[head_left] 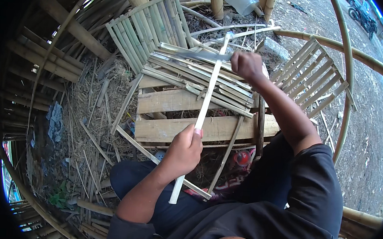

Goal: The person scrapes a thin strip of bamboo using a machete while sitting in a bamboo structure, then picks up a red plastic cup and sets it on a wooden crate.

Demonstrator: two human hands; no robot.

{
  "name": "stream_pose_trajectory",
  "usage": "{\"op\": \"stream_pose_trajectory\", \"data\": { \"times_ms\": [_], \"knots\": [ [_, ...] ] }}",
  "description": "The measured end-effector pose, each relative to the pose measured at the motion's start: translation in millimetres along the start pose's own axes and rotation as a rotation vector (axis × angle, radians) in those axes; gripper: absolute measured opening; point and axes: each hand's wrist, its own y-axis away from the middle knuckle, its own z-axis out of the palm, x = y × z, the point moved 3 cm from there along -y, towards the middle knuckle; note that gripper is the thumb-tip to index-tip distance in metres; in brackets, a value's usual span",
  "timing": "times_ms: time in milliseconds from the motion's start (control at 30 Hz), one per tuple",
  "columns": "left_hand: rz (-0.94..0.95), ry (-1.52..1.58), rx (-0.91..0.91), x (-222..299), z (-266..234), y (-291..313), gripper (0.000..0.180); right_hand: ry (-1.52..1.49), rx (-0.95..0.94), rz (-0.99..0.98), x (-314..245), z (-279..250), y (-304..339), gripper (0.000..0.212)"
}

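Observation:
My left hand (182,152) is closed around a long, pale bamboo strip (210,94). The strip slants up and away from my lap, across a low bench of wooden planks (175,101). Near its far end, my right hand (247,66) grips a knife (200,56), its handle hidden in the fist. The blade points left and lies across the strip, somewhat blurred; whether it cuts in, I cannot tell. Beneath them, a loose pile of split bamboo strips (228,95) covers the far half of the bench.
Slatted bamboo panels stand at the far left (151,28) and right (312,74). Behind the pile are a stone block (272,50) and a clear plastic jug (242,1). A curved bamboo pole (347,64) rises on the right. Shavings and offcuts (94,144) litter the ground at left.

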Motion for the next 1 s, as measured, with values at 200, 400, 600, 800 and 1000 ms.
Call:
{"op": "stream_pose_trajectory", "data": {
  "times_ms": [200, 400, 600, 800, 1000],
  "knots": [
    [-0.089, 0.099, -0.03, 3, -1, 34, 0.024, 0.083, -0.197, 0.71, 127, -13, -5, 0.049],
    [-0.37, 0.296, 0.09, 0, -24, 20, 0.024, -0.095, -0.143, 0.863, 97, -13, -7, 0.064],
    [-0.34, 0.583, 0.049, 10, -24, 15, 0.023, -0.554, -0.166, 0.196, -83, -24, 16, 0.048],
    [-0.306, 0.594, 0.039, 17, -10, 15, 0.021, -0.539, -0.155, -0.117, -112, -30, 47, 0.045],
    [-0.415, 0.647, -0.111, 24, 20, 30, 0.019, -0.126, -0.319, 0.4, -1, 30, 4, 0.052]
  ]
}}
